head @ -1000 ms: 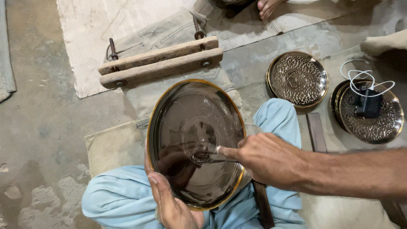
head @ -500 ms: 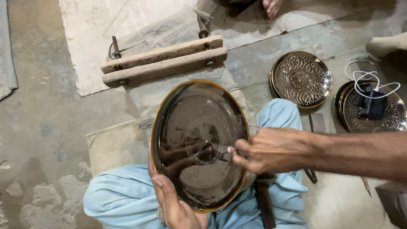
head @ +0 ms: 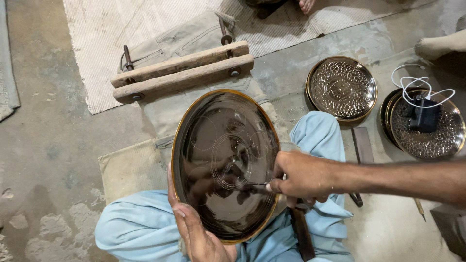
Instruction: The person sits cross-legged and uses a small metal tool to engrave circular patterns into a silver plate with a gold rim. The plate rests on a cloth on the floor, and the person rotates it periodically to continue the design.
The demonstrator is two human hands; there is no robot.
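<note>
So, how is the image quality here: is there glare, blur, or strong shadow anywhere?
Head view: soft, even light and sharp focus. The dark round plate mirrors the right hand and its thin tool, with small bright glints near its centre. The left hand at its lower rim is cut off by the frame edge. Only faint shadows lie on the concrete floor.

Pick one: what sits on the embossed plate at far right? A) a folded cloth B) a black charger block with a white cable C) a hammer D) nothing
B: a black charger block with a looped white cable lies on the embossed plate at far right, while the other embossed plate beside it carries nothing.
</note>
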